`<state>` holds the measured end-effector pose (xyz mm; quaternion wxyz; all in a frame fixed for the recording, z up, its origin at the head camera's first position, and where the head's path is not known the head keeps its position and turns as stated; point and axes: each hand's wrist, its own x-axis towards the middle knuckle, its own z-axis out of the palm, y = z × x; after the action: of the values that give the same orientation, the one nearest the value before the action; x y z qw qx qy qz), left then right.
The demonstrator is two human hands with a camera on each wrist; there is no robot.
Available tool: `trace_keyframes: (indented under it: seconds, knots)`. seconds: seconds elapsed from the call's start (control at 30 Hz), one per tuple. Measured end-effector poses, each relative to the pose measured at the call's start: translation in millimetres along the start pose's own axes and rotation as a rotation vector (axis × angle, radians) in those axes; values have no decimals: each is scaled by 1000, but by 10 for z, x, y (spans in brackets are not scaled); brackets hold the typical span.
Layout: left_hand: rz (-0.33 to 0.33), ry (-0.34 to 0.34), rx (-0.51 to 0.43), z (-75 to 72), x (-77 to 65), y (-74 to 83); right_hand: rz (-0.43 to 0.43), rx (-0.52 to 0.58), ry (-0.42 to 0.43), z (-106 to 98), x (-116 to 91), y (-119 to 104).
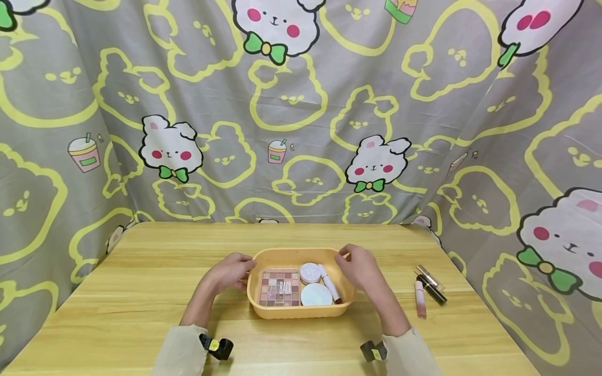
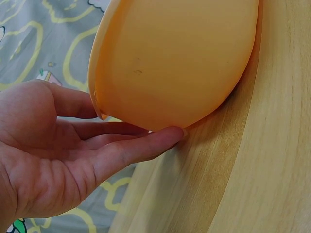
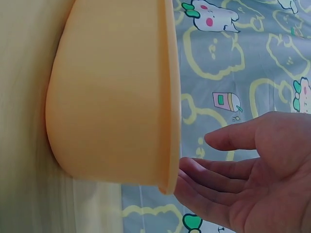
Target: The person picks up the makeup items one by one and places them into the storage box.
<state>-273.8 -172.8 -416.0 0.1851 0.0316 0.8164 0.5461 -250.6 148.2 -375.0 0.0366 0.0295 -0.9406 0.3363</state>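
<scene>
A yellow-orange plastic basket (image 1: 301,312) sits on the table between both hands. Inside lie an eyeshadow palette (image 1: 279,288), a round star-marked compact (image 1: 310,272), a larger round pale compact (image 1: 316,295) and a slim white tube with a dark end (image 1: 331,286). My left hand (image 1: 233,271) grips the basket's left end; in the left wrist view one digit meets the rim and another presses the outer wall. At the far right corner, my right hand (image 1: 359,266) touches the rim with its fingertips. Its thumb (image 3: 228,137) stands apart from the rim in the right wrist view.
Several slim cosmetic tubes lie to the right on the wooden table (image 1: 141,292): a pink one (image 1: 420,300), a black one (image 1: 432,290) and a clear, gold-toned one (image 1: 430,277). A patterned grey curtain (image 1: 301,209) surrounds the back and sides.
</scene>
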Motion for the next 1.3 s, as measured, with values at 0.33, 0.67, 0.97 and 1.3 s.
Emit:
trace_keyframes:
  seconds: [0.33, 0.67, 0.97, 1.3]
  knots:
    - [-2, -3, 11, -4, 4, -4, 8, -26, 15, -103, 7, 64]
    - [0, 1, 13, -2, 10, -12, 10, -34, 32, -227, 8, 151]
    - [2, 3, 6, -3, 11, -16, 43, -60, 38, -370, 4, 265]
    - [2, 7, -2, -3, 6, -12, 48, -88, 43, -430, 4, 336]
